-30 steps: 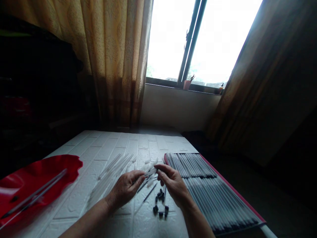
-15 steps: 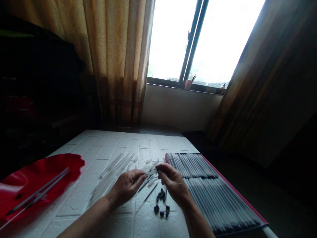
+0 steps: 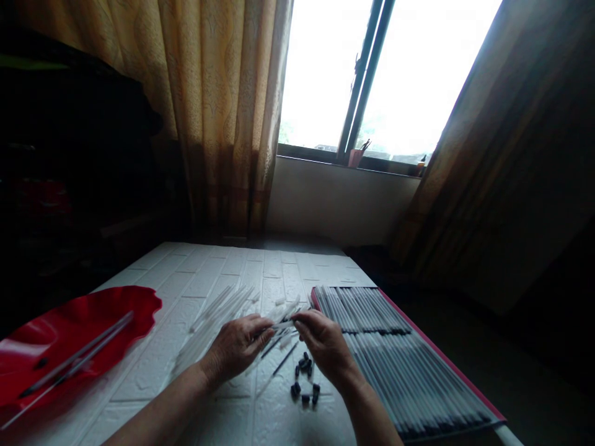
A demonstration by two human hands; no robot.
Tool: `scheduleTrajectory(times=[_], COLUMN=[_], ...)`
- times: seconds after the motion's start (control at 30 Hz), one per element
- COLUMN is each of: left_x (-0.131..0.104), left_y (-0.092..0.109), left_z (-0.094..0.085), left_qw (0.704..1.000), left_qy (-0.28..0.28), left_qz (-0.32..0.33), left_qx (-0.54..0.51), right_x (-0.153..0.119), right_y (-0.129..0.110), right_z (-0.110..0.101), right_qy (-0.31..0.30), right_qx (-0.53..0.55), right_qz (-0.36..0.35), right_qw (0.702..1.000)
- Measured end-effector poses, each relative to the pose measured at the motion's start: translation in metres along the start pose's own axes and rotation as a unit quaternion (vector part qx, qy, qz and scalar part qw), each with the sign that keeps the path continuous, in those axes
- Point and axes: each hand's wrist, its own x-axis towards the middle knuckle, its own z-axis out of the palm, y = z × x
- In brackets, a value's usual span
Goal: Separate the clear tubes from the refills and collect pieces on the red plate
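Observation:
A clear pen barrel (image 3: 282, 324) spans the gap between my hands over the middle of the table. My left hand (image 3: 237, 344) pinches its left end between thumb and fingers. At the other end my right hand (image 3: 320, 341) is closed on it at the fingertips, which hide that end. Below the hands lie dark pen refills (image 3: 284, 359) and a loose group of small black caps (image 3: 305, 365). Left of them, partly behind my left hand, several clear barrels (image 3: 223, 303) are spread out.
On the right, a red-edged box (image 3: 483, 402) holds two rows of clear pens (image 3: 409, 371) with dark ends. A red scalloped tray (image 3: 134, 300) with a few pens in it stands on the left. The white brick-patterned table (image 3: 260, 266) reaches toward the window wall.
My right fingertips have shifted slightly at the barrel's end, and the barrel now lies more level between the hands. My left hand keeps its grip.

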Motion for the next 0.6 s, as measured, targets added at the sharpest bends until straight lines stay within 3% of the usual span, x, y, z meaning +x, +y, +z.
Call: scheduleTrajectory(times=[0.33,0.6], left_x=[-0.0011,-0.0011], left_y=[0.0007,0.0028], left_z=[-0.0012,-0.0016], left_qw=[0.999,0.997], left_qy=[-0.018,-0.019], left_qz=[0.017,0.049], left_qx=[0.041,0.063], right_x=[-0.0006,-0.0023], right_y=[-0.0052,-0.0014], right_z=[-0.0014,0.0005], right_qy=[-0.022,-0.034], right_qx=[-0.17,-0.182], right_qz=[-0.027,0.015], right_qw=[0.985,0.983])
